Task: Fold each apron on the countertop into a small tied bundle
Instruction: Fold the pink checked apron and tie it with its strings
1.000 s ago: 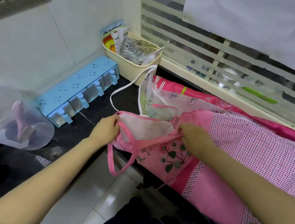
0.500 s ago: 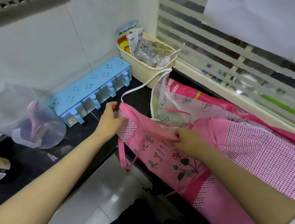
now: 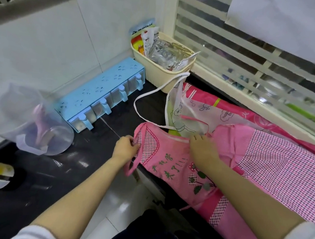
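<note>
A pink checked apron (image 3: pixel 169 160) with green lettering and flower patches lies spread over the dark countertop (image 3: pixel 53 166), its bib flat and facing up. My left hand (image 3: pixel 127 148) pinches the bib's left corner beside the pink neck strap (image 3: pixel 131 167), which hangs over the counter edge. My right hand (image 3: pixel 203 151) rests on the bib's upper edge, fingers bent onto the cloth. Behind it lie a translucent printed apron (image 3: pixel 191 111) with a white strap (image 3: pixel 155 93) and a bright pink apron (image 3: pixel 251 116).
A blue spice rack (image 3: pixel 100 93) stands against the white wall at left. A cream basket (image 3: pixel 162 67) of packets sits in the corner by the slatted window. A clear plastic jug (image 3: pixel 40 125) lies on the counter at far left. White floor tiles show below.
The bib's folded-over top has been opened out flat and drawn left. My left hand slid to the bib's corner, and my right hand moved up along its top edge.
</note>
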A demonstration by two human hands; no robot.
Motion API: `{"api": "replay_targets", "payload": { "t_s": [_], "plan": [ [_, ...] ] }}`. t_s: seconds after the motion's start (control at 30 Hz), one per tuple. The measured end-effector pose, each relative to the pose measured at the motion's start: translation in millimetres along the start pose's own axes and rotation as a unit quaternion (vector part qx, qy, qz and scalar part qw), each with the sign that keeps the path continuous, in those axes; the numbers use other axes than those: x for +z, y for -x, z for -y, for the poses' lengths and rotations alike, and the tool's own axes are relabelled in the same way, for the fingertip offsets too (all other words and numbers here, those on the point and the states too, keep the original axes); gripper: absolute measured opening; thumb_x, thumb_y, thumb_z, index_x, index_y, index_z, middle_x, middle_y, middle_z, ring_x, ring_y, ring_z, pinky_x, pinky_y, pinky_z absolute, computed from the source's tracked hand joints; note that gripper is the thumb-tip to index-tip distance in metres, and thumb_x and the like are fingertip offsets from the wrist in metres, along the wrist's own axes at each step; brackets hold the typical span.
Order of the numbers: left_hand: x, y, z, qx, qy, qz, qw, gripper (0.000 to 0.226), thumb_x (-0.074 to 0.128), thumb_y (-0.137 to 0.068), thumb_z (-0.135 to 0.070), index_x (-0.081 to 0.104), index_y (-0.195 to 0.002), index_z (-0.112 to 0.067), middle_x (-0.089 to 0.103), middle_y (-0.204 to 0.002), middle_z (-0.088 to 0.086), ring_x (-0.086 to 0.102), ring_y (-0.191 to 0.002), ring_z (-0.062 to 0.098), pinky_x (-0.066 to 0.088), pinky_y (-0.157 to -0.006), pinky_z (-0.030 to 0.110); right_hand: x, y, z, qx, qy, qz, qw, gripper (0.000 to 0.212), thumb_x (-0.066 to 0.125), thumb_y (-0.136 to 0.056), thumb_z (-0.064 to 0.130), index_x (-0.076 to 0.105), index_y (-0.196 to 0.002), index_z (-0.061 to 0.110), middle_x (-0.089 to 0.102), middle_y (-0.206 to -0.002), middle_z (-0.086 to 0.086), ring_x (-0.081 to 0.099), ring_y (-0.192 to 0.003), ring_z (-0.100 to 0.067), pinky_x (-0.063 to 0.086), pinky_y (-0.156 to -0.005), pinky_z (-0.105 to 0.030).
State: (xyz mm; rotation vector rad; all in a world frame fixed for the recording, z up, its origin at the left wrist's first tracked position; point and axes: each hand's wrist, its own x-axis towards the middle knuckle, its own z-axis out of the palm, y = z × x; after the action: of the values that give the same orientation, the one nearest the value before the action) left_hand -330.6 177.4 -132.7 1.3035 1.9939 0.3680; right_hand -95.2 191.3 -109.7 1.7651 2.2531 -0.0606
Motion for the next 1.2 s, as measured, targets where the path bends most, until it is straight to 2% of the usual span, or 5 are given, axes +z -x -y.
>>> {"api": "replay_targets", "payload": {
  "t_s": [0.07, 0.33, 0.53, 0.8, 1.2],
  "plan": [
    [-1, -3, -2, 0.040, -0.005, -0.032, 0.999, 0.022, 0.058, -0.091, -0.019, 0.049, -0.071, -0.012, 0.053, -0.088, 0.015, 0.057, -0.088, 0.031, 0.035, -0.068, 0.029, 2, -2, -5, 0.005, -0.018, -0.004, 1.000, 0.023, 0.049, -0.094, 0.012, 0.049, -0.117, 0.010, 0.052, -0.123, -0.005, 0.049, -0.110, -0.020, 0.041, -0.084, -0.029],
    [-35, -10, 23, 0.006, -0.038, -0.065, 0.997, 0.023, 0.048, -0.097, -0.025, 0.043, -0.078, -0.013, 0.054, -0.075, 0.003, 0.060, -0.085, 0.033, 0.045, -0.075, 0.040, -1, -1, -26, -0.017, -0.078, 0.006, 0.997, 0.030, 0.040, -0.099, 0.033, 0.053, -0.116, 0.013, 0.055, -0.119, -0.005, 0.048, -0.113, -0.021, 0.038, -0.096, -0.031],
    [-25, -10, -9, 0.106, -0.083, -0.180, 0.974, 0.028, 0.050, -0.081, 0.004, 0.052, -0.108, -0.005, 0.050, -0.109, 0.012, 0.047, -0.103, 0.030, 0.039, -0.087, 0.040, -3, -15, -24, -0.003, -0.117, 0.007, 0.993, 0.018, 0.045, -0.095, 0.016, 0.055, -0.110, 0.016, 0.057, -0.114, -0.005, 0.049, -0.107, -0.022, 0.041, -0.088, -0.031],
    [30, -26, -47, 0.338, -0.161, 0.075, 0.924, 0.043, 0.046, -0.087, 0.006, 0.055, -0.122, -0.017, 0.055, -0.125, 0.002, 0.047, -0.117, 0.020, 0.036, -0.101, 0.035, -4, -22, -15, -0.035, -0.123, 0.019, 0.992, 0.025, 0.044, -0.096, 0.008, 0.059, -0.114, 0.013, 0.060, -0.116, -0.006, 0.051, -0.109, -0.022, 0.040, -0.093, -0.031],
    [43, -63, -57, 0.360, -0.288, 0.045, 0.886, 0.023, 0.048, -0.095, -0.028, 0.057, -0.111, -0.014, 0.051, -0.113, 0.002, 0.039, -0.108, 0.021, 0.025, -0.092, 0.032, 14, -32, -18, 0.016, -0.158, 0.024, 0.987, 0.015, 0.040, -0.098, 0.009, 0.054, -0.104, 0.009, 0.058, -0.106, -0.008, 0.056, -0.084, -0.018, 0.044, -0.073, -0.026]
  ]
}}
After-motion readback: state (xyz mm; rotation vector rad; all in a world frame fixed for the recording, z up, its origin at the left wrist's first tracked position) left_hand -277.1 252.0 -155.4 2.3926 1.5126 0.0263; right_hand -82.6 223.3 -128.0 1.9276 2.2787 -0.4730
